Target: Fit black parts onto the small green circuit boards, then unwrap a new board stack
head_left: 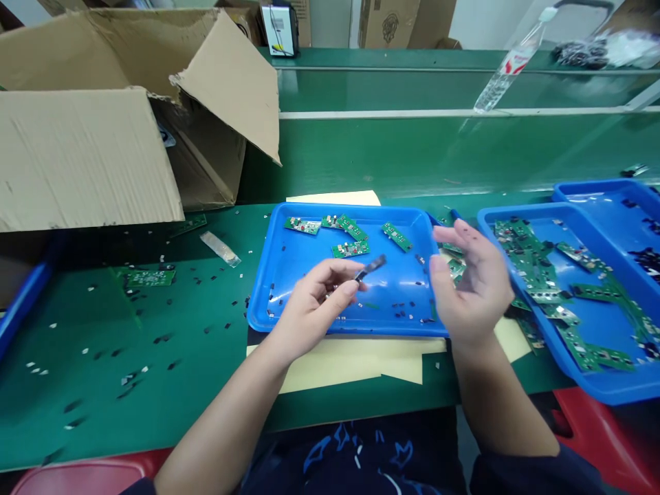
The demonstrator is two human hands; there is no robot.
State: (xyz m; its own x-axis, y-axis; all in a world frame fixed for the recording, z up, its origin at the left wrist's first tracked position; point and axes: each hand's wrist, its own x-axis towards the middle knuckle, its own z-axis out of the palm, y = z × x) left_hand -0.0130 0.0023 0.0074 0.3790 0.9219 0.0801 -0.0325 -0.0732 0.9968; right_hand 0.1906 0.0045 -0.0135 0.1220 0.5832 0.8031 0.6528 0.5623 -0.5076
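My left hand (322, 299) is closed over the front of a blue tray (258, 275). Thumb and fingers pinch a small dark strip-like piece (372, 267), blurred, its tip pointing up and right; its kind does not show. At the tray's right edge my right hand (471, 289) is raised, thumb and fingers apart, with nothing visible in it. Several small green circuit boards lie toward the back of the tray, among them one board (350, 249) just beyond my left hand and another board (397, 237) further right. Small black bits are scattered over the tray floor.
On the right, a second blue tray (559, 368) holds many green boards, with another blue tray (582, 187) behind it. A large open cardboard box (82, 158) stands at the left. A plastic bottle (510, 69) leans at the back. Yellow paper (335, 368) lies under the middle tray.
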